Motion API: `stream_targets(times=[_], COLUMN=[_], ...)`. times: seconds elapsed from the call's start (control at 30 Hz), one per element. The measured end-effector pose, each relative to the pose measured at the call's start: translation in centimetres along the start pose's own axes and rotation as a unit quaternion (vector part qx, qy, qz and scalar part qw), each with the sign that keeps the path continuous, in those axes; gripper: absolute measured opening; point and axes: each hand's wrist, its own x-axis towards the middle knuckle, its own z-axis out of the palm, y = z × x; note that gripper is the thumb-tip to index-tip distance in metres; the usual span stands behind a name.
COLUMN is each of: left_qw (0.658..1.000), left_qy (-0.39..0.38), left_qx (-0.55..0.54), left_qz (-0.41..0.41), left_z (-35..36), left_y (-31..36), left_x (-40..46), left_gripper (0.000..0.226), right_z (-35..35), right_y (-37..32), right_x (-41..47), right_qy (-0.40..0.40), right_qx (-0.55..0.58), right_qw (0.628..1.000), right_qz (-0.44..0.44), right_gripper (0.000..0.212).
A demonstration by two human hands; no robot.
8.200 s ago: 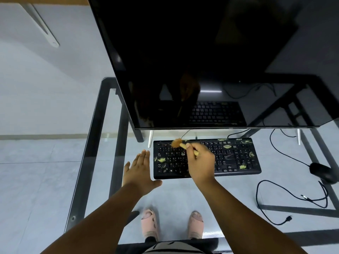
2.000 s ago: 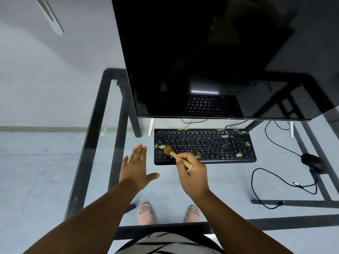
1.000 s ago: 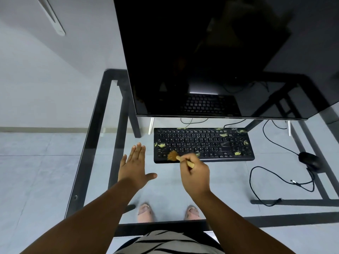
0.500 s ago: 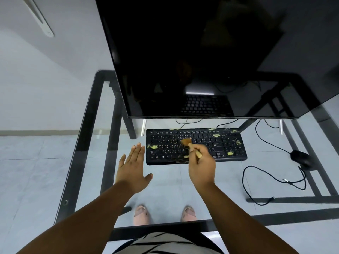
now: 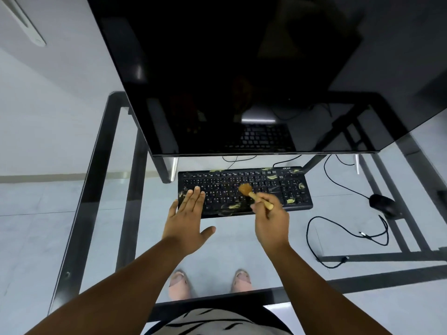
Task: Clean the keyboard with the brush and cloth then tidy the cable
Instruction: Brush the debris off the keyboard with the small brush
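1. On the glass tabletop [image 5: 135, 238], the black keyboard [image 5: 290, 189] lies flat beneath the near edge of the big dark monitor [image 5: 242, 68], with yellowish flakes scattered on its keys. The likely trouble is that a hard sweep only pushes these flakes down between the keys or off onto the glass, making more to clean.
2. On the left end of the keyboard, the left hand [image 5: 186, 221] rests with its grip spread flat, fingertips on the keys. If it leans too lightly, I judge the keyboard could slide on the smooth glass under the brushing.
3. Over the middle keys, the right hand [image 5: 272, 226] has its grip pinching the wooden handle of the brush [image 5: 254, 194], bristles down on the key rows. The hold looks to be well back on the handle, so the brush may twist or slip mid-stroke.
4. To the right, the loose black cable [image 5: 312, 238] loops across the glass near a mouse [image 5: 383, 204]. Debris flung that way would land among the loops, and an elbow swing could snag them.
5. No cloth is in view, so the wipe may stall while it is found.
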Motion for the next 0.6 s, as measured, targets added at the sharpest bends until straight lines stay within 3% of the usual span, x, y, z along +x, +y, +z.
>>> stream_targets(times=[0.07,0.2,0.3,0.43,0.53,0.6], left_qw=[1.000,1.000,1.000,1.000,1.000,0.999], left_qy=[0.002,-0.003,-0.012,-0.014,-0.015,-0.010], left_qx=[-0.005,-0.001,0.006,0.007,0.018,0.016], left_qz=[0.004,0.011,0.002,-0.004,-0.020,-0.032], left_z=[0.1,0.4,0.7,1.2,1.3,1.4], left_y=[0.5,1.4,2.2,2.8,3.2,3.5], left_x=[0.2,0.6,0.9,0.8,0.6,0.6], left_gripper=[0.091,0.091,0.093,0.097,0.101,0.104], right_z=[-1.0,-2.0,-3.3,-4.1,-5.0,-5.4], right_y=[0.2,0.8,1.3,1.4,1.9,2.2], right_x=[0.2,0.1,0.3,-0.5,-0.8,-0.8], right_qy=[0.058,-0.015,0.066,-0.011,0.066,0.061], right_qx=[0.037,0.001,0.005,0.004,-0.041,-0.018], right_qw=[0.997,1.000,0.998,1.000,0.997,0.998], right_qz=[0.027,0.011,0.025,0.012,0.022,0.015], right_gripper=[0.017,0.019,0.019,0.026,0.020,0.017])
